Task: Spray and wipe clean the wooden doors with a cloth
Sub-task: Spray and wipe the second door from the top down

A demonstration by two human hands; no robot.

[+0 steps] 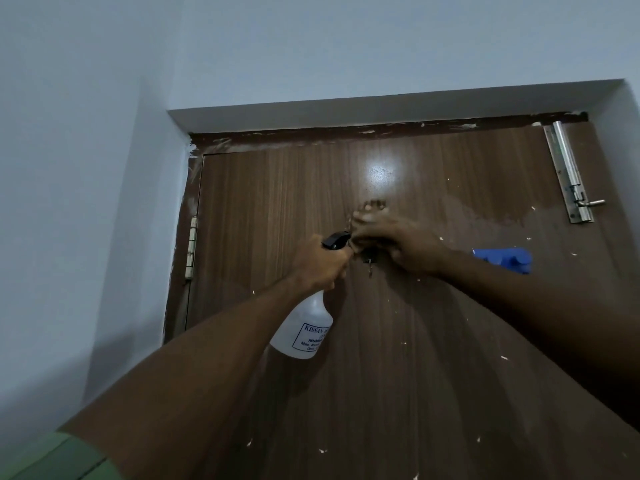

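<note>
Left hand [320, 263] has its grip wrapped round the spray bottle [306, 327] neck; right hand [391, 239] fiddles at the nozzle, grip unclear. A twist could spill onto the wooden door [398, 358]. No cloth visible.

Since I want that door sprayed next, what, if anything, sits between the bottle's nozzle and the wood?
The right hand does: it is raised at the black nozzle of the spray bottle, which the left hand grips by the neck, so it stands between the nozzle and the wooden door. Whether it holds a cloth cannot be told.
</note>
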